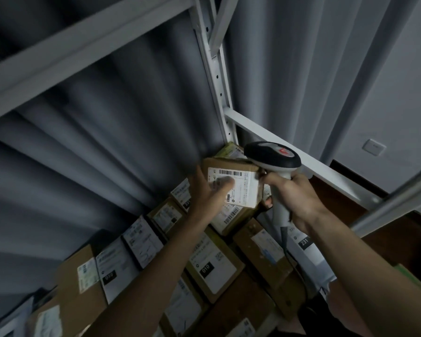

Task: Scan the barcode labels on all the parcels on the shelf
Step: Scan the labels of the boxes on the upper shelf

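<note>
- The shelf (301, 156), a white metal frame, carries a crowd of cardboard parcels (212, 266), labels up.
- The raised parcel (231, 186) sits near the back corner; it looks light and stiff (best held by its edges, barcode uncovered).
- The left hand (204, 190) holds it, thumb across the label.
- The right hand (299, 195) has its fingers curled round the scanner (275, 164).

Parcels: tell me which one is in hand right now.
The small brown parcel at the shelf's far end, lifted above the rest. The left hand grips it, thumb on its white label, beside the scanner.
</note>
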